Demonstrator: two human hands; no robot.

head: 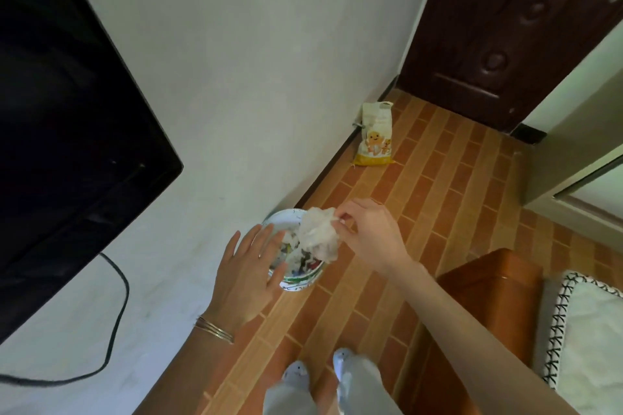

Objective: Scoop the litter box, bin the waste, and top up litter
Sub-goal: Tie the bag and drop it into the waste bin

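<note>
A small round waste bin [301, 280] with a white patterned wall stands on the floor against the wall, filled with mixed rubbish. My right hand [372, 232] pinches a crumpled white bag or tissue bundle [320, 234] and holds it over the bin's mouth. My left hand [249, 269] hovers flat with fingers spread over the bin's left rim, holding nothing. A cream and yellow litter bag [376, 135] stands upright farther along the wall near the door. No litter box or scoop is in view.
A dark television [67, 118] hangs on the wall at left, its black cable [114, 313] looping down. A dark wooden door [505, 27] is at the back. A brown wooden piece with a white cushion [586, 330] sits at right. My feet [320, 371] stand on brick-pattern floor.
</note>
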